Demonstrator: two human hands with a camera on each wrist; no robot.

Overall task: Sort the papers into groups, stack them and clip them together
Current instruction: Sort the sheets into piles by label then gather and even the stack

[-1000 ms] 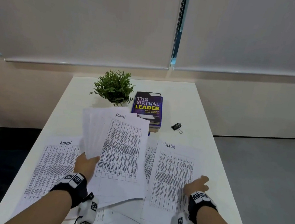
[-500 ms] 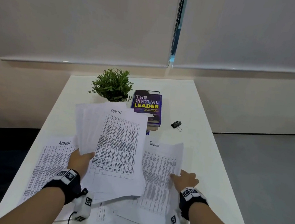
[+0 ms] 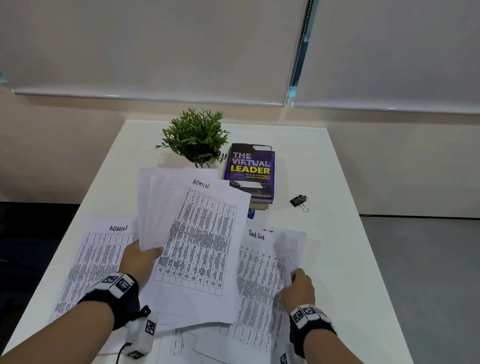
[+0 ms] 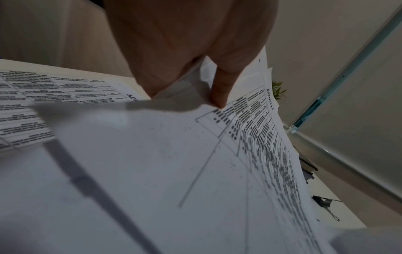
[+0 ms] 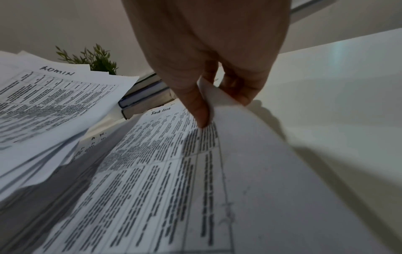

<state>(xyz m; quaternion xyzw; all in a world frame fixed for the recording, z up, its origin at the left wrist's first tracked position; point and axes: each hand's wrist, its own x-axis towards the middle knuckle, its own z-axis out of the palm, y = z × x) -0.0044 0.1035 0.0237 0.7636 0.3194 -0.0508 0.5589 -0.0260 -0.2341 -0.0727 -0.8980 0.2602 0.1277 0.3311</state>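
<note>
My left hand holds a fanned bundle of printed sheets raised above the table, the top one headed ADMIN; the thumb presses on its lower left. Another ADMIN sheet lies flat at the left. My right hand pinches the right edge of a Task List sheet and curls that edge up, thumb on top and fingers beneath. More loose papers lie under both near the front edge. A black binder clip sits on the table at the far right.
A small potted plant and a stack of books topped by a purple one stand at the back of the white table. Roller blinds hang behind it. Grey floor lies to the right.
My right hand slid left from the sheet's lower right and took its right edge, which now lifts and curls. The left hand's bundle stayed raised, shifting slightly left.
</note>
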